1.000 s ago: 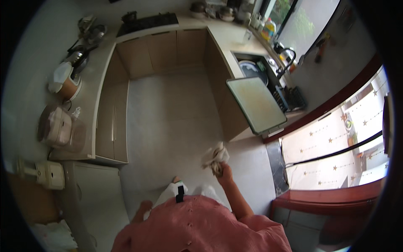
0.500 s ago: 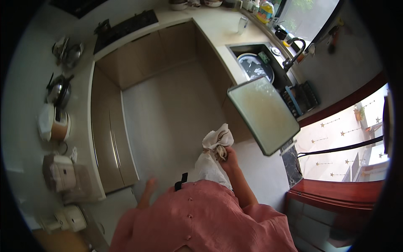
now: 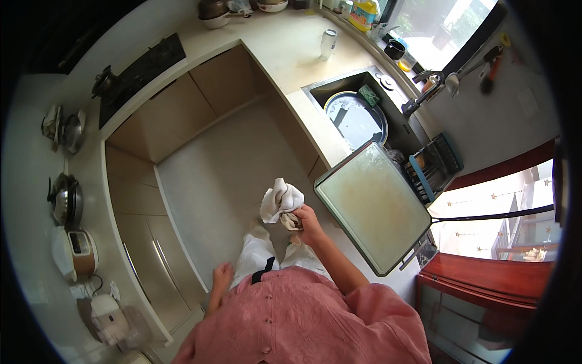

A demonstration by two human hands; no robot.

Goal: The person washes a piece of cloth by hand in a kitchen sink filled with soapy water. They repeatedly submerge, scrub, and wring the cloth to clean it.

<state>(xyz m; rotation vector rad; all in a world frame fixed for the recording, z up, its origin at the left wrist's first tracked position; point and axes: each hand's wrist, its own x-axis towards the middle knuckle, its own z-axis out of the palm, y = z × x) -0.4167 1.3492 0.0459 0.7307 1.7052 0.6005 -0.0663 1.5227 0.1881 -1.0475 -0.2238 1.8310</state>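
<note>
The right hand [image 3: 308, 223] grasps a crumpled white cloth [image 3: 280, 200] in clenched fingers, just left of the large flat pale tray [image 3: 373, 206] on the desk [image 3: 285, 54]. The left hand [image 3: 222, 276] hangs released, holding nothing. Wiping the tray seems the step in hand; the cloth must first reach it.

A home kitchen: sink [image 3: 357, 115], gas hob [image 3: 142, 70], cabinets [image 3: 139, 200], rice cooker [image 3: 76, 255].

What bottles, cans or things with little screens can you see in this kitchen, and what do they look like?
Yellow bottle: far counter by the window, squat, blue label patch.
Silver can: upright on the counter behind the sink, slim cylinder.
Cooker: left counter, rounded, white and copper-brown, small dark panel on top.
</note>
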